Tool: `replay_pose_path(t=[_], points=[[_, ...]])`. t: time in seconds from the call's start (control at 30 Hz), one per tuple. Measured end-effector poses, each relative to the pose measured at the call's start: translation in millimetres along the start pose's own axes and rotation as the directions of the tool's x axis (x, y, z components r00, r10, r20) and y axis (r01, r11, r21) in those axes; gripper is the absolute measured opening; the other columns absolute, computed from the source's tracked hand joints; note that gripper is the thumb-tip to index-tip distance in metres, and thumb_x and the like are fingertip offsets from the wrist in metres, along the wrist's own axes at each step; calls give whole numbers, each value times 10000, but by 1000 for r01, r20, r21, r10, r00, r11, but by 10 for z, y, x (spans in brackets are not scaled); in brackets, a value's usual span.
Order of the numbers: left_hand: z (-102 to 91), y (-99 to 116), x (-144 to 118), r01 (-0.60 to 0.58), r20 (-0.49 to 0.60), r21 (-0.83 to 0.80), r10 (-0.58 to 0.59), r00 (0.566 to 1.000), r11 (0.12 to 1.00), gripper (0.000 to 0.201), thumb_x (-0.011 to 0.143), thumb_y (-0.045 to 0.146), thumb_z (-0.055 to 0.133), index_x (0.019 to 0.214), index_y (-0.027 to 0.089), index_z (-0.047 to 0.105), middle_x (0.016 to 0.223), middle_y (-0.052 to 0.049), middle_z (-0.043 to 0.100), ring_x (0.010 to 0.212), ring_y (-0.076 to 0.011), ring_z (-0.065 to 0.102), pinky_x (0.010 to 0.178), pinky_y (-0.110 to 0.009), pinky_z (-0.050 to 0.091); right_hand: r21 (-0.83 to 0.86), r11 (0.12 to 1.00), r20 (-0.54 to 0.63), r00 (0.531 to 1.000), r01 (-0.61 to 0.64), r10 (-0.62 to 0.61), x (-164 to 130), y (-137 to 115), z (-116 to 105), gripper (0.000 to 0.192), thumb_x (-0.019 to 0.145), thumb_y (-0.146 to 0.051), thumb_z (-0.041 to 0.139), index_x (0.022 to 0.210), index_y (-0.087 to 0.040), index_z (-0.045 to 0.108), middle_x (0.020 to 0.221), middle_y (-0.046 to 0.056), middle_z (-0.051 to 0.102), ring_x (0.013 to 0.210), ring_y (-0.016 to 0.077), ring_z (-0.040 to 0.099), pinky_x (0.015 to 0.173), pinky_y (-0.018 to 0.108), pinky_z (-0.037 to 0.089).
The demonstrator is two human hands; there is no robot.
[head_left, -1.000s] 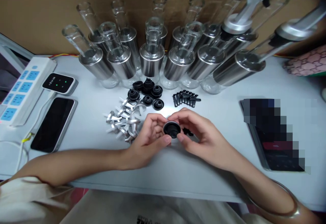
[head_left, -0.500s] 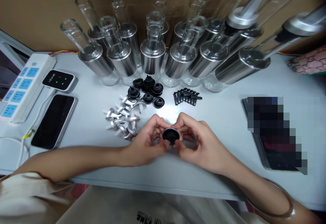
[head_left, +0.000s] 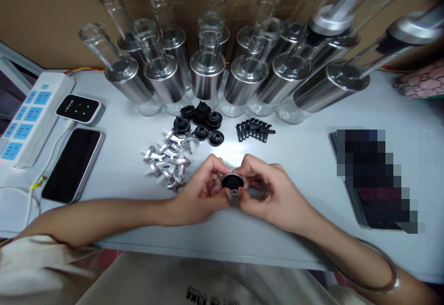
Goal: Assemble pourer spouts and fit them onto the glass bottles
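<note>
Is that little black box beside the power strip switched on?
On: the black box shows small green lights glowing on its top face.

The small round black rubber stopper with a silver metal rim (head_left: 232, 182) is pinched between both hands, just above the white table (head_left: 305, 157). It's tilted so its dark face points up toward the camera, a little nearer than the pile of loose black rubber stoppers (head_left: 203, 122).

We pinch a black stopper (head_left: 232, 182) between our left hand (head_left: 201, 193) and right hand (head_left: 274, 194); metal spouts (head_left: 168, 161) lie just left.
</note>
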State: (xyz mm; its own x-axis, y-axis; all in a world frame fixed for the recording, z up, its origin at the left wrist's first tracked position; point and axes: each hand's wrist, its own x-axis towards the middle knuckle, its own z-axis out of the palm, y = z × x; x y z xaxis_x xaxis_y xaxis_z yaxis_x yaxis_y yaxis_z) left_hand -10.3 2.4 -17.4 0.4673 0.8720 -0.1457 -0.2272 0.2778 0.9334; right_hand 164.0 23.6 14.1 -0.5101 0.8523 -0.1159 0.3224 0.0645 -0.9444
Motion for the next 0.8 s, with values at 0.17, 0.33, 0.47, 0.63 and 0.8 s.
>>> replay_pose_path(t=[0.17, 0.33, 0.47, 0.63, 0.8], points=[[-4, -48, 18, -95, -21, -25, 94, 995, 995, 310, 891, 414, 613, 1068, 223, 445, 886, -5, 532, 760, -116, 527, 688, -238, 425, 115, 993, -41, 999, 31, -26, 2, 45, 18, 191, 762, -122, 516, 826, -238, 378, 667, -49, 533, 570, 102, 498, 511, 210, 390], [-2, -48, 18, -108, -65, -35, 106, 992, 993, 253, 921, 368, 593, 1066, 242, 429, 918, 5, 535, 802, -99, 511, 717, -209, 422, 43, 997, -71, 996, 65, -62, 6, 74, -21, 226, 812, -176, 560, 930, -258, 385, 747, -38, 538, 642, 127, 445, 557, 243, 364], [0, -39, 21, -141, -60, 3, 141, 988, 990, 224, 939, 363, 560, 1064, 237, 424, 902, 1, 524, 778, -103, 505, 703, -215, 429, 5, 999, -45, 998, 42, -42, 9, 66, -67, 225, 835, -214, 586, 941, -263, 393, 779, -30, 518, 688, 139, 462, 579, 254, 375], [1, -50, 24, -205, -81, 59, 209, 975, 977, 215, 941, 327, 553, 1094, 252, 423, 930, -3, 526, 788, -114, 504, 693, -221, 439, -70, 992, -74, 991, 108, -113, 43, 63, -88, 255, 799, -208, 649, 952, -247, 448, 910, -3, 529, 696, 125, 455, 607, 260, 403], [4, -42, 11, -287, -22, 74, 289, 957, 955, 186, 967, 274, 501, 1137, 272, 425, 1048, -29, 528, 930, -139, 552, 824, -271, 472, -55, 995, -82, 992, 88, -92, 39, 49, -110, 229, 795, -240, 693, 916, -232, 499, 856, 6, 559, 705, 137, 501, 617, 267, 433]])
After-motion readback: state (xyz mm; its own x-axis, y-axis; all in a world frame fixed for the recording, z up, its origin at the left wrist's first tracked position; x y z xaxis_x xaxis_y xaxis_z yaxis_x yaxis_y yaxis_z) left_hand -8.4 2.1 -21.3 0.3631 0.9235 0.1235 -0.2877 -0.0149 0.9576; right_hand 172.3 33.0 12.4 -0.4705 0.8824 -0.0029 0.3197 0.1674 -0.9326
